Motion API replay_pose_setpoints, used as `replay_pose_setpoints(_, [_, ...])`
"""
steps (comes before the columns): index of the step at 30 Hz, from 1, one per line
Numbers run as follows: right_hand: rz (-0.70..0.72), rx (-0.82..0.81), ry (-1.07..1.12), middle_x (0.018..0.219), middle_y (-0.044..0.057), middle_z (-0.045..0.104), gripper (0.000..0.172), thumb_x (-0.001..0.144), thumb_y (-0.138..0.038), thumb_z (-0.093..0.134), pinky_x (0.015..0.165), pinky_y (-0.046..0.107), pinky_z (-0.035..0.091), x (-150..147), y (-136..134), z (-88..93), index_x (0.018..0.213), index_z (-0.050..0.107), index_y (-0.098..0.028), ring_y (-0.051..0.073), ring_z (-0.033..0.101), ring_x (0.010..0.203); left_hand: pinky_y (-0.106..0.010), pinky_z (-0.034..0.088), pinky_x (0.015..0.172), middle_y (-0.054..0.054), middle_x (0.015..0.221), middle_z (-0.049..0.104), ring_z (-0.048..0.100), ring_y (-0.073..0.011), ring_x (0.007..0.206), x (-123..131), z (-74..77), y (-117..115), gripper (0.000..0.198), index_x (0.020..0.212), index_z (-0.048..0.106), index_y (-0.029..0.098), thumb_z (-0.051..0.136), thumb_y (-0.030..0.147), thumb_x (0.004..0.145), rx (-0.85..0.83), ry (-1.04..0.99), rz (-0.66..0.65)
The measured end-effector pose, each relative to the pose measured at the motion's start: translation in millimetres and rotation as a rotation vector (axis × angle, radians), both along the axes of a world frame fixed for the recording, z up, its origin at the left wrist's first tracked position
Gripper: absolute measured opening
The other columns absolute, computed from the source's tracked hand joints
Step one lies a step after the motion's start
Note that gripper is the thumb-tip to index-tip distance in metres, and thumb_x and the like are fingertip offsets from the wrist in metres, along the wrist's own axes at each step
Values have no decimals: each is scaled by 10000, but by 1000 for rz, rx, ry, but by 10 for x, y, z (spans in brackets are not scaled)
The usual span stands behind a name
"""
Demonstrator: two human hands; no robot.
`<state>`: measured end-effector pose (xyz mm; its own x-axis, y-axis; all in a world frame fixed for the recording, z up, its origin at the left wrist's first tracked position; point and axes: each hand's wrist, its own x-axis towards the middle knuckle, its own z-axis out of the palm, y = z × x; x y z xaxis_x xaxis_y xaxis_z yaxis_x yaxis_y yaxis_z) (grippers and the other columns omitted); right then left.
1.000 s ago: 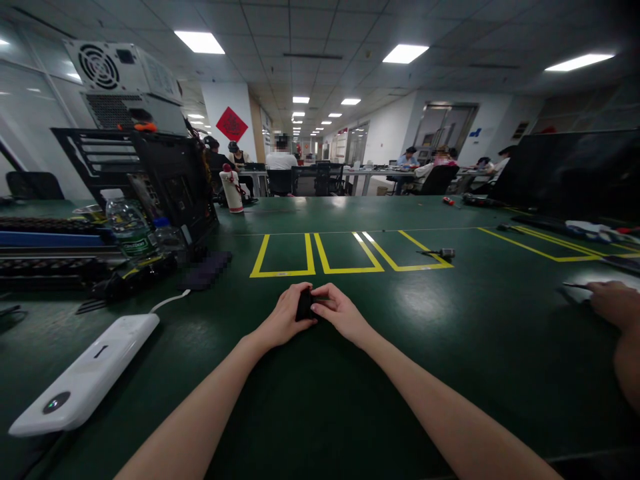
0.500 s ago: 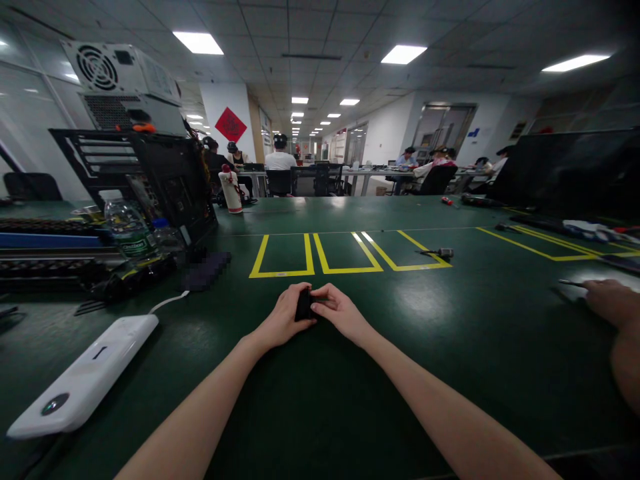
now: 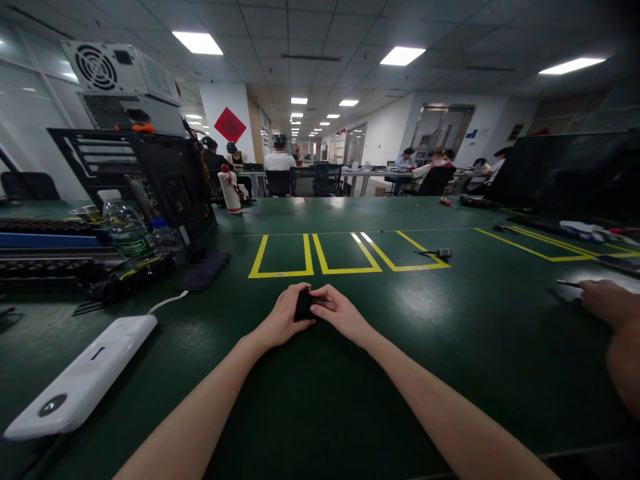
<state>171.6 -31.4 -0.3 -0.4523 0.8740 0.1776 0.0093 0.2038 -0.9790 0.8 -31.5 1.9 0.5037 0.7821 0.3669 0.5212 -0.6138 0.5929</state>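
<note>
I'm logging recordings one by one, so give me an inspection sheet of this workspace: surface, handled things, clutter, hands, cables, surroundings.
Surface: glossy dark-green tabletop, yellow tape outlines.
Handled things: small black object; thin rod, partly hidden.
Clutter: white elongated plastic device; clear plastic bottle, green label; dark thin-shafted tool across tape.
Hands: left hand grips the black object; right hand pinches the rod.
Cables: white cable at the device's far end.
Surroundings: seated people beyond; co-worker's hand at right, holding slim tool.
</note>
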Motion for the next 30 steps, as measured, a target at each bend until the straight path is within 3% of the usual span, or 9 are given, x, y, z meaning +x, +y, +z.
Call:
replay_pose_setpoints(3, [-32,7,-27,1022,12,514,245,717,-223,544,829,358,448,-9,14,-7,953,479,-216,170,536,961,-418,308,942,-57,1166,408,394,-234,1100,3,-8,6,584,1175,275,247,595,232,687,20,-8,2])
replay_pose_setpoints(8, [-35,-22,-51,1117,36,476,404,716,-210,544,864,385,419,6,24,-6,1100,425,-247,186,503,1022,-405,303,948,-61,1160,413,398,-225,1095,-1,-41,22,592,1182,271,239,595,224,687,32,-4,3])
replay_pose_setpoints(14, [45,-20,41,1055,12,506,366,678,-152,585,871,351,425,9,18,-31,1010,451,-226,180,493,1041,-408,296,947,-66,1163,410,398,-227,1094,-1,-53,30,581,1181,279,234,589,212,690,40,-14,-2])
replay_pose_setpoints(20, [-38,16,11,1041,21,506,214,727,-224,535,826,355,450,-15,8,-40,934,482,-209,175,533,972,-427,283,956,-67,1172,408,388,-235,1112,5,-20,16,582,1174,282,239,598,226,686,21,-19,-1])
replay_pose_setpoints(25, [-68,57,-88,1127,39,472,364,736,-204,521,912,404,379,-7,-6,-12,1086,426,-235,185,457,1079,-430,290,954,-66,1174,411,393,-235,1109,-1,0,4,583,1187,270,241,583,217,696,-8,-3,3])
replay_pose_setpoints(30, [-49,102,-107,1118,19,458,341,718,-113,509,944,375,360,-9,-48,13,1033,443,-227,160,426,1109,-439,280,956,-68,1176,409,386,-243,1114,-5,-6,13,585,1190,270,238,582,217,695,0,-2,12])
